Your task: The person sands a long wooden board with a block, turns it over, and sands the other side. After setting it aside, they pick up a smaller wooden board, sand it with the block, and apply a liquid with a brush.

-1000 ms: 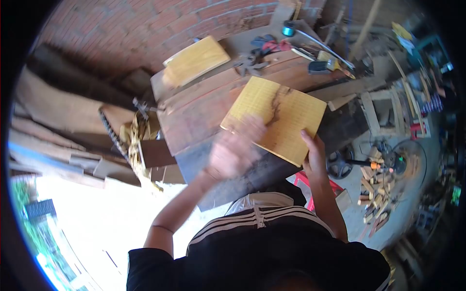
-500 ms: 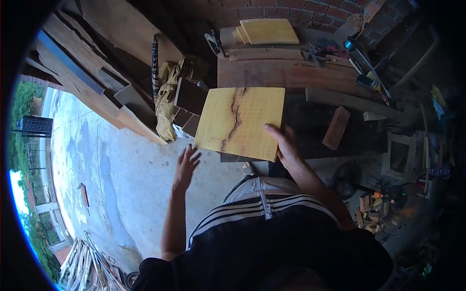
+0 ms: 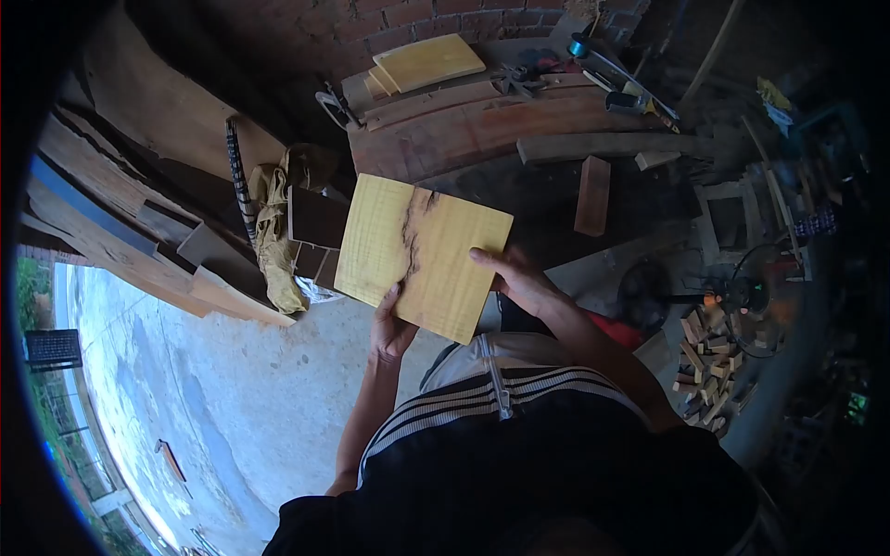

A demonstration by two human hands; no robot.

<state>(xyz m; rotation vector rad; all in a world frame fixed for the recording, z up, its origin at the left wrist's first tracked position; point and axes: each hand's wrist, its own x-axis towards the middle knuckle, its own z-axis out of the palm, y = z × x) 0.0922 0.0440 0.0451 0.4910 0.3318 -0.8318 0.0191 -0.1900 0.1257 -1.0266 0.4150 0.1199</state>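
A flat yellow wooden board (image 3: 451,232) with a dark, jagged streak is held in front of my waist, tilted in view. My left hand (image 3: 393,331) grips its lower left edge, thumb on the upper face and fingers underneath. On the right edge, my right hand (image 3: 521,281) pinches the board the same way, with its thumb on top. The fingers of both hands are mostly hidden below the wood.
Beyond the board is a workbench (image 3: 408,148) carrying more yellow boards (image 3: 431,63), a reddish wood block (image 3: 592,196) and a long beam (image 3: 603,148). Large planks (image 3: 120,204) lean at the left. A fan (image 3: 760,296) and wood offcuts (image 3: 709,371) are at the right.
My left hand has come up from beside the board and taken hold of its lower left edge. The board has turned clockwise in view, and the view has shifted to the right.
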